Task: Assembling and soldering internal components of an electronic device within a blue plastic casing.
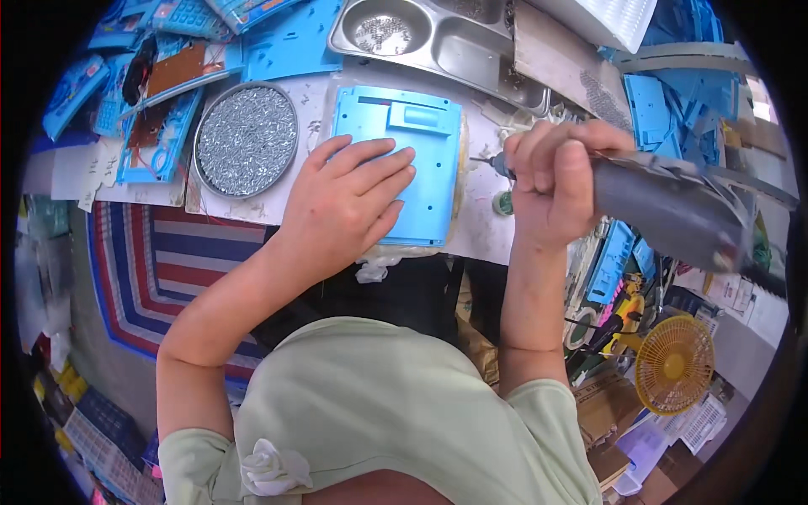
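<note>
A light blue plastic case (425,181) lies flat on the table in front of me, with small dark holes along it and a raised rectangular part near its top. My left hand (349,194) rests flat on the left side of the case, its fingers stretched out. To the right of the case, my right hand (555,172) is wrapped round a dark grey electric screwdriver (673,202), held sideways. The screwdriver's thin bit (480,159) points left, close to the case's right edge; I cannot tell whether it touches anything.
A round dish of small metal screws (247,139) stands left of the case. Behind is a steel compartment tray (475,49) with small parts. Blue casings with circuit boards (181,67) pile up at left, more blue panels (652,109) at right. A yellow fan (675,364) stands lower right.
</note>
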Available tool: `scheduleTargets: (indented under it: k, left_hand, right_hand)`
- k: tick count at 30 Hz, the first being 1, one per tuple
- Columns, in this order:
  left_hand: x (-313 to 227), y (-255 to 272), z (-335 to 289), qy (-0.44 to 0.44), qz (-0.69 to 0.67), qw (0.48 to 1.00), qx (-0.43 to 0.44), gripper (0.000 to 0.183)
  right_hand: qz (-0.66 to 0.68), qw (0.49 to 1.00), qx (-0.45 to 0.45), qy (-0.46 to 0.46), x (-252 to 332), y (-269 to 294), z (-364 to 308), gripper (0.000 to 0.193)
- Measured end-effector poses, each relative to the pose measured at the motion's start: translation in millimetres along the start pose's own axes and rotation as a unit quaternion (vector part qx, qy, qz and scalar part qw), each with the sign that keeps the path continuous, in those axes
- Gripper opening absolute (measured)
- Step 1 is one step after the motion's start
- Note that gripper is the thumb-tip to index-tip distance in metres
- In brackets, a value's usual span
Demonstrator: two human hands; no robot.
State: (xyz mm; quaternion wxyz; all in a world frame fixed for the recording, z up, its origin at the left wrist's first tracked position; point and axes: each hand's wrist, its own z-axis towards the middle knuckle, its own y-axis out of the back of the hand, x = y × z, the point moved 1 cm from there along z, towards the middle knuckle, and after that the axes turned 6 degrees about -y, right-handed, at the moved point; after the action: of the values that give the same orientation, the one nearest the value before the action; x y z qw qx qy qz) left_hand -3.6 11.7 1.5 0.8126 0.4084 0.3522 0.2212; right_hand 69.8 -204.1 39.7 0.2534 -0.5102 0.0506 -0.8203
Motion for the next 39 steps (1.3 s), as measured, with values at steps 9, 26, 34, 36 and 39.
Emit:
scheduleTargets:
  k: [9,26,34,36,39]
  left_hand:
    - [-2,-2,2,0.012,0.016,1.0,0.015,0.036]
    - [8,103,-50,0.008,-0.016,0.98,-0.2,0.028]
    - [44,-68,-481,0.775,0.075,0.579,-0.242,0.053]
    - [24,-145,-560,0.847,0.028,0.53,-0.027,0.058]
    - [41,-190,-534,0.834,-0.257,0.489,0.011,0.049]
  right_hand:
    - [-0.036,0.997,-0.021,-0.059,8,-6,-15,0.014]
    - [0.046,0.993,0.112,-0.01,91,-7,8,0.024]
    - [0.061,0.993,0.062,-0.085,68,-11,11,0.022]
    - [0.07,0.988,0.1,-0.09,46,-32,24,0.023]
    - [0.021,0.991,0.116,-0.069,49,-42,25,0.025]
